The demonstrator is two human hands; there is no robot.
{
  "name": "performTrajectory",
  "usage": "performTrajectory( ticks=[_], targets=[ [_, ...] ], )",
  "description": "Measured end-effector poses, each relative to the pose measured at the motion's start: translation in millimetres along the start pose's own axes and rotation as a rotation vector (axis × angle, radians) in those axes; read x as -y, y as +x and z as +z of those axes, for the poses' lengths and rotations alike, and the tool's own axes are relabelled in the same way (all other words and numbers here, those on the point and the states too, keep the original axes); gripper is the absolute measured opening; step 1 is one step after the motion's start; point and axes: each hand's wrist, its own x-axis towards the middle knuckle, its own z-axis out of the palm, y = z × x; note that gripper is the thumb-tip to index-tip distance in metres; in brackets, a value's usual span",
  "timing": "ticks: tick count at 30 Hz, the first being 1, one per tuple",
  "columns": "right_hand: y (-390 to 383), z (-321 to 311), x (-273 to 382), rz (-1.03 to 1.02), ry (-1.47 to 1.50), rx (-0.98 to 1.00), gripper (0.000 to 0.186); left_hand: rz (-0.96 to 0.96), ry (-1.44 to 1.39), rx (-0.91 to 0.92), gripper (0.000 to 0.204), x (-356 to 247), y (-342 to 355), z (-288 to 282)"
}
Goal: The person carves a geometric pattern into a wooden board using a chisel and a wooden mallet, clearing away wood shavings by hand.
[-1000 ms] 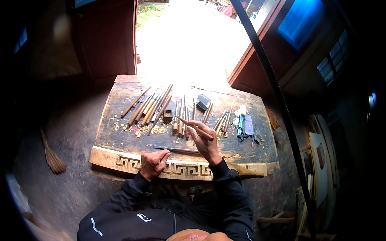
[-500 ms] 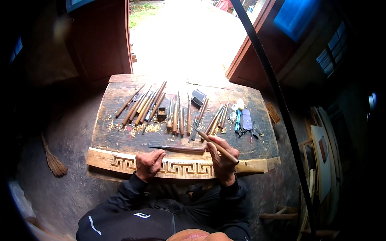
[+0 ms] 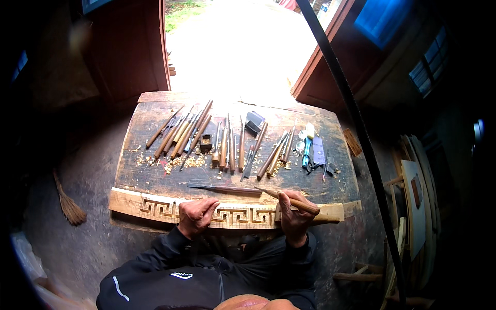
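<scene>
Along the near edge of the bench lies a long pale wooden board, carved with an angular fret pattern. My left hand rests on it left of the middle, fingers curled together; whatever they hold, if anything, is hidden. Over the board's right part, my right hand is closed round a wood-handled carving chisel. Its tip points left and away from me. Just beyond the board a second chisel lies flat on the bench. Beside my right hand is a wooden piece with a dark end, partly hidden.
Several wood-handled chisels lie in groups across the workbench, among wood shavings. A small dark box and a purple flat case sit there too. A broom lies left; boards lean right.
My right hand has moved a little right and toward me, bringing the chisel lower and flatter. My left hand has shifted slightly right. The view has moved slightly.
</scene>
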Motion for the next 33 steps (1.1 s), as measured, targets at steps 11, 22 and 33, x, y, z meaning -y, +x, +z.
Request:
performTrajectory(
  ticks=[11,22,33],
  targets=[
    [-7.1,-16.6,-40.0,-0.063,-0.231,0.005,0.036,-0.11,-0.098,-0.007,0.015,-9.2,1.9,5.5],
    [5.0,-12.5,-28.0,-0.12,-0.297,-0.041,0.07,-0.401,-0.381,0.003,0.027,-19.0,-6.6,18.2],
    [3.0,-4.6,-26.1,0.243,0.458,-0.217,0.062,-0.475,-0.481,0.085,0.027,-33.2,0.4,29.2]
  ],
)
